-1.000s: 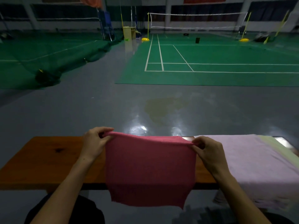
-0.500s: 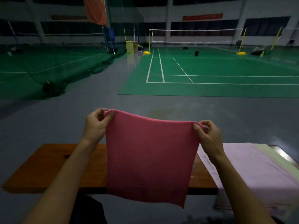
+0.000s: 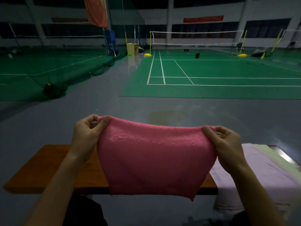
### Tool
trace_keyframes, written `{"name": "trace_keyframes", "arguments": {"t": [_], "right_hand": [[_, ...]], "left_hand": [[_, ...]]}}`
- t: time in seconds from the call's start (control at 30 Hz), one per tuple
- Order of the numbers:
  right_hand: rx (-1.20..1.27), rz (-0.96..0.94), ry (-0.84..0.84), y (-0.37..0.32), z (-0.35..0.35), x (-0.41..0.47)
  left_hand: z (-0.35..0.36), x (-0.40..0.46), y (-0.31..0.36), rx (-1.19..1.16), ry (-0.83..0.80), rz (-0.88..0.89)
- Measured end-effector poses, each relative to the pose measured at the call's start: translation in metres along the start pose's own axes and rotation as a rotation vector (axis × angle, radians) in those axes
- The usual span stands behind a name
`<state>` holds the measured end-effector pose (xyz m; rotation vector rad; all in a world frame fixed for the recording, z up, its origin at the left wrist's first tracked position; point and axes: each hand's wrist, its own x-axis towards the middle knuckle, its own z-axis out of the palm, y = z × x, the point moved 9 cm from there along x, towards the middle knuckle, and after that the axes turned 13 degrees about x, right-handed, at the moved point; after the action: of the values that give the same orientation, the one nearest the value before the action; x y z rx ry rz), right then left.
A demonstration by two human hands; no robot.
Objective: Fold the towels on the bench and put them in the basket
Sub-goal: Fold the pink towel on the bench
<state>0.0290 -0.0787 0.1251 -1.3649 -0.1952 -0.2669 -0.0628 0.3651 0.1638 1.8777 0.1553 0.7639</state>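
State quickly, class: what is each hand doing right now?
Left hand: closed, pinching the top left corner of the pink towel.
Right hand: closed, pinching the towel's top right corner.

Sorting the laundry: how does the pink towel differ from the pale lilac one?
The pink towel hangs in the air, pinched by the left hand and right hand; the lilac towel lies on the bench, untouched. Pink is vivid, lilac pale. Neither is in a basket.

Towel showing plain pink; table showing orange-brown; second towel showing pale lilac; court showing green, white-lined.
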Motion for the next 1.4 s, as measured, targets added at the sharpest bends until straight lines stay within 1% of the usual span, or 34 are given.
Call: {"name": "trace_keyframes", "arguments": {"t": [0.13,0.3,0.43,0.6,0.87,0.93,1.1,1.17,1.27,1.33,1.4], "right_hand": [[-0.055,-0.002,0.025,0.022,0.0,-0.002],[-0.213,0.035,0.074,0.089,-0.005,0.013],[-0.388,0.047,0.105,0.14,-0.013,0.037],[-0.434,0.092,0.129,0.185,-0.016,0.076],[-0.431,0.182,0.063,0.256,0.01,0.135],[-0.444,0.186,0.052,0.269,0.016,0.147],[-0.58,0.157,0.007,0.277,0.028,0.152],[-0.663,0.118,-0.036,0.273,0.032,0.144],[-0.794,-0.03,-0.18,0.259,0.058,0.115],[-0.886,-0.111,-0.359,0.257,0.091,0.081],[-1.017,-0.137,-0.569,0.266,0.123,0.037]], "left_hand": [[0.009,-0.003,-0.032,0.049,-0.031,-0.032],[0.035,-0.001,-0.096,0.185,-0.003,-0.075],[0.06,0.011,-0.151,0.27,-0.033,-0.128],[0.095,0.038,-0.193,0.322,-0.067,-0.149],[0.127,0.086,-0.26,0.394,-0.049,-0.266],[0.128,0.096,-0.276,0.446,-0.038,-0.309],[0.132,0.102,-0.287,0.554,0.003,-0.323],[0.135,0.099,-0.282,0.582,-0.014,-0.29],[0.146,0.086,-0.261,0.68,-0.112,-0.134],[0.161,0.064,-0.245,0.723,-0.212,-0.029],[0.181,0.028,-0.235,0.804,-0.351,0.044]]}}
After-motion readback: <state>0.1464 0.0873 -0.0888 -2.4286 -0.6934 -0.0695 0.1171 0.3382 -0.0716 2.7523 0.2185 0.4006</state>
